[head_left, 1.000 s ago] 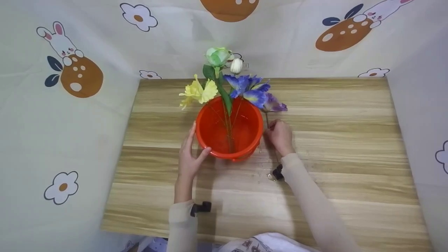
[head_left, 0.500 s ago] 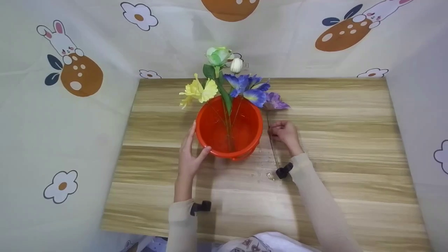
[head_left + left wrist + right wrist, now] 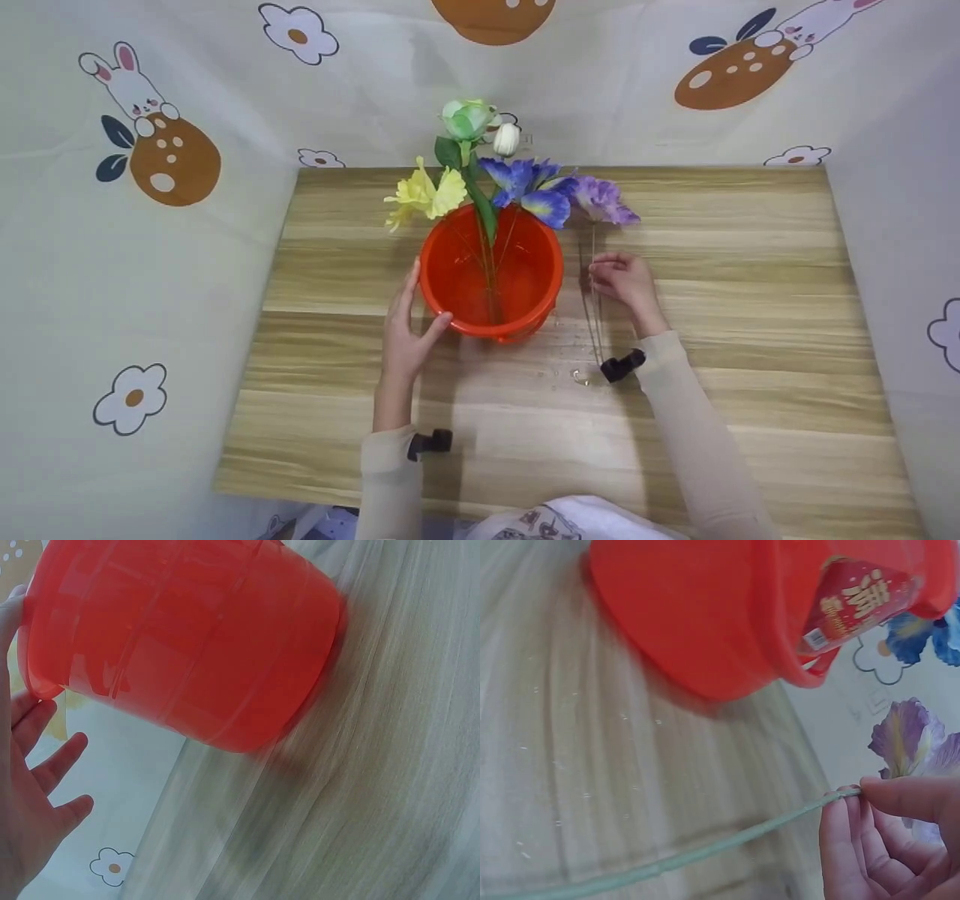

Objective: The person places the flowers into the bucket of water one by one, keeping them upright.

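Note:
My right hand (image 3: 626,281) pinches the thin green stem of a purple artificial iris (image 3: 602,199) between thumb and fingertips, right of a red bucket (image 3: 559,281). In the right wrist view the stem (image 3: 705,849) runs away from the fingertips, low over the wood. With spread, fairly straight fingers, my left hand (image 3: 407,341) rests against the bucket's left rim. Its lower fingers stand apart from the wall in the left wrist view. A yellow flower (image 3: 427,196), a blue iris (image 3: 536,187), a green rose (image 3: 466,120) and a white bud (image 3: 507,140) lean in the bucket.
The wooden table (image 3: 750,315) carries water drops and a small puddle (image 3: 580,377) near the bucket's lower right. A patterned cloth wall (image 3: 600,90) rises behind the table and at both sides. A label (image 3: 859,600) is stuck on the bucket.
My right hand has moved right, away from the bucket, with the purple iris. The bloom now stands clearer of the blue one. The left hand and bucket have stayed put.

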The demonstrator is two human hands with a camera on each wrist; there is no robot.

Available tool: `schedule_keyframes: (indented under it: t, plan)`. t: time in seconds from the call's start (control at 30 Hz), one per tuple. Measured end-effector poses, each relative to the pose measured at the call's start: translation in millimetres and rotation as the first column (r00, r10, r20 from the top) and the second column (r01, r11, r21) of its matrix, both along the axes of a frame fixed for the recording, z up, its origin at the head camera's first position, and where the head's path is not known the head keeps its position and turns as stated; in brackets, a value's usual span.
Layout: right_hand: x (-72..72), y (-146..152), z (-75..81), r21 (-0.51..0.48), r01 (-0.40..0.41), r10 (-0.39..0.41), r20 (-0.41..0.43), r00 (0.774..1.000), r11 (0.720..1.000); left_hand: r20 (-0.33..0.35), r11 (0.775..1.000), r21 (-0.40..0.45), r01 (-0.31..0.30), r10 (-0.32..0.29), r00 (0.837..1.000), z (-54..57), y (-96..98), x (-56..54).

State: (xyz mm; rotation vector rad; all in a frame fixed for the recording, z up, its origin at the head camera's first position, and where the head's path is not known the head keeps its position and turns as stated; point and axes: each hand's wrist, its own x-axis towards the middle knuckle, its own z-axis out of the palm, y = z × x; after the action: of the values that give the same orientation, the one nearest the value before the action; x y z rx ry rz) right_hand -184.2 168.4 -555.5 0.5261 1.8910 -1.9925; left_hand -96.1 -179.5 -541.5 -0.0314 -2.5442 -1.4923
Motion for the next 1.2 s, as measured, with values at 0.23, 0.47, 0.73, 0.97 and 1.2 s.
schedule_keyframes:
  t: [0.23,0.47,0.73,0.97,1.2]
  plan:
    - [2.4,7.2,12.6,-0.051,0.087,-0.088,-0.023,0.996,0.995,-0.029,1.000,-0.006,0.008,-0.008,1.000,-0.7,0.2,-0.6]
    - [4.9,13.0,26.9,-0.142,0.164,-0.174,-0.063,0.983,0.976,-0.041,1.000,-0.006,0.014,-0.014,0.999,-1.3,-0.1,-1.0]
    - [8.7,15.9,40.3,-0.162,0.225,-0.243,-0.105,0.964,0.961,-0.040,1.000,-0.003,0.013,-0.013,0.999,-2.1,-0.2,-1.2]
    - [9.6,16.8,50.2,-0.179,0.271,-0.299,-0.157,0.941,0.946,-0.044,1.000,0.008,0.013,-0.013,0.999,-1.1,0.6,-0.4]
    - [10.2,19.0,60.1,-0.174,0.291,-0.324,-0.207,0.923,0.941,-0.054,1.000,0.005,0.018,-0.018,0.998,-1.2,0.6,-0.8]
